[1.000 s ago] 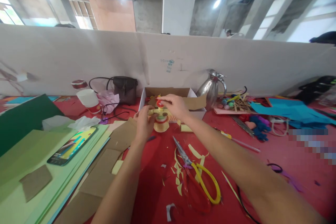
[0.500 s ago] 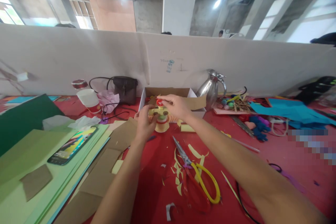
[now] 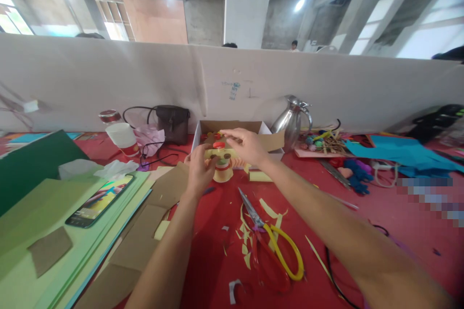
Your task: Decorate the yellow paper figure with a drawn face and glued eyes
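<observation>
A small yellow paper craft figure [image 3: 223, 171] stands on the red table in front of the white box. It has a cup-like body with a red band, round brown spots and a red cap piece [image 3: 219, 145] on top. My left hand [image 3: 200, 170] grips its left side between fingers and thumb. Just above and right of the red piece is my right hand [image 3: 246, 146], fingers stretched leftward and thumb apart. Orange pleated paper [image 3: 238, 162] shows beside the figure. Scissors [image 3: 272, 236] with yellow and red handles lie nearer to me among yellow paper scraps.
Behind the figure stands an open white box [image 3: 197, 136], with a steel jug [image 3: 289, 123] to its right. Green paper sheets [image 3: 39, 212] bearing a phone [image 3: 99, 202] lie left, beside brown cardboard [image 3: 136, 231]. A paper cup [image 3: 123, 136] and dark bag [image 3: 173, 124] are further back.
My right hand has let go of the red piece, its fingers now just above and to the right of it. The red piece sits slightly lower. My left hand stays at the figure's side.
</observation>
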A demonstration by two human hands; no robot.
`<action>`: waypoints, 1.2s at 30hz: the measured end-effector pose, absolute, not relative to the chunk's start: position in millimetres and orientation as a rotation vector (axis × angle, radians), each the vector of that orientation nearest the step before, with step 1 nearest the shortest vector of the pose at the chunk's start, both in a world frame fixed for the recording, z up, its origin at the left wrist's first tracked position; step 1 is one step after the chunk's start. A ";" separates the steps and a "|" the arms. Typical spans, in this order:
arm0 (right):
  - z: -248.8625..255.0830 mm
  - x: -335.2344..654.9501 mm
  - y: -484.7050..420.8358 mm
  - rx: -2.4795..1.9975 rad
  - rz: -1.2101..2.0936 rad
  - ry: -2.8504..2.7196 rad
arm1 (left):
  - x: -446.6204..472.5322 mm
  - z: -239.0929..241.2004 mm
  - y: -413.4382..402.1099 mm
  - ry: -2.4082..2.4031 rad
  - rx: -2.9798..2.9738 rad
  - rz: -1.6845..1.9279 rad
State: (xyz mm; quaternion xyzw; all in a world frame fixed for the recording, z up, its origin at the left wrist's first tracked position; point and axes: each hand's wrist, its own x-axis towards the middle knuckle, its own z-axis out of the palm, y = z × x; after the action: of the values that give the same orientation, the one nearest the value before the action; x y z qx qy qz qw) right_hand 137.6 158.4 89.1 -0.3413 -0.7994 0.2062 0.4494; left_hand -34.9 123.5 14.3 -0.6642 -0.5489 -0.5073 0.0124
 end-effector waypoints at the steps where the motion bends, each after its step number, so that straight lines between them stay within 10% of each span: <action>1: 88.7 138.3 157.7 -0.847 0.514 -1.976 | -34.7 14.7 123.2 -1.715 -2.064 -1.583; 36: 73.8 126.6 169.9 -0.944 0.620 -2.002 | -33.9 16.3 123.7 -1.802 -2.101 -1.503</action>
State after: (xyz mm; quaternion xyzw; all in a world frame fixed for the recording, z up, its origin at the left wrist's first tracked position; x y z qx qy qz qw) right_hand 126.6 169.9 73.8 -0.3746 -0.7949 0.2462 0.4090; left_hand -33.9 123.7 16.3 -0.6670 -0.5721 -0.4772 -0.0040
